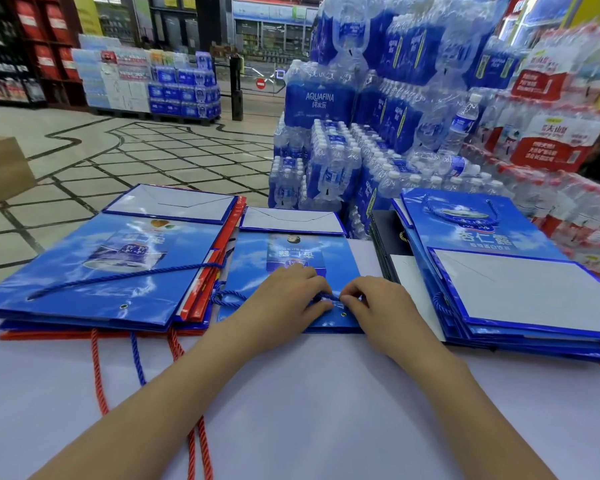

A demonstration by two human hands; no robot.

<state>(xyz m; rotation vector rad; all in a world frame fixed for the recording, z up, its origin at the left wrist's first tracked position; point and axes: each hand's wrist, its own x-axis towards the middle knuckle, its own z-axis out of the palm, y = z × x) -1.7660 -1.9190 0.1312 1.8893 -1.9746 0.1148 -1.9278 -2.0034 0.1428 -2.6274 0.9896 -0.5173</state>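
Note:
A flat blue gift bag (291, 251) lies in the middle of the white table (309, 393). Its blue cord handle (227, 296) loops out at the bag's near left edge. My left hand (288, 296) and my right hand (378, 299) meet over the bag's near edge, both pinching the blue cord between fingertips close to a metal eyelet (343, 314).
A stack of flat blue and red bags (94, 268) lies to the left, with red and blue cords (99, 372) trailing toward me. Another stack of blue bags (520, 289) sits to the right. Shrink-wrapped water bottle packs (361, 143) stand behind the table. A cardboard box (0, 168) is at far left.

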